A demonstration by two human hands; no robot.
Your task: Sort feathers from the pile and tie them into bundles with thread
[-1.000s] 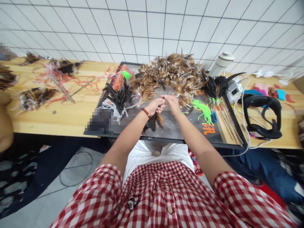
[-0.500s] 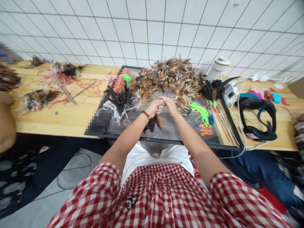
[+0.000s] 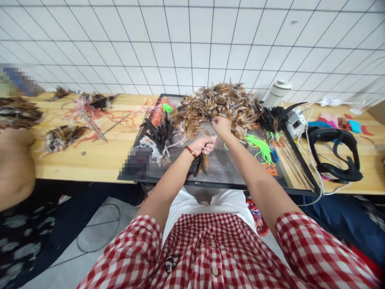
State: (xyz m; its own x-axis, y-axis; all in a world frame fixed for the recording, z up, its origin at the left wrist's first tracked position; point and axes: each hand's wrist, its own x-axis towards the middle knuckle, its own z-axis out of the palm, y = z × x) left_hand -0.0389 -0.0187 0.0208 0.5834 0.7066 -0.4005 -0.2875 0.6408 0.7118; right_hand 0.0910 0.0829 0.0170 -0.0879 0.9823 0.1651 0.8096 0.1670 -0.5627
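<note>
My left hand (image 3: 204,145) is closed around a small bunch of feathers (image 3: 199,166); their dark and brown tips hang out below the fist. My right hand (image 3: 221,125) is at the front edge of a big heap of brown and white feathers (image 3: 224,100), its fingers pinched together. Whatever lies between those fingertips is too small to make out. To the left of my left hand, a bundle of black feathers (image 3: 159,130) rests on the dark board (image 3: 221,160) beside white ties (image 3: 149,146).
Bright green strings (image 3: 261,147) lie right of the heap, near black feathers (image 3: 275,116) and thin sticks (image 3: 294,162). Further right are a black headset (image 3: 319,170) with cable and a white bottle (image 3: 278,93). Another person's arm (image 3: 15,166) rests at far left, near feather bundles (image 3: 63,138).
My right hand has left my left hand and moved up to the feather heap. My left hand keeps its bunch of feathers. The whole view has shifted slightly.
</note>
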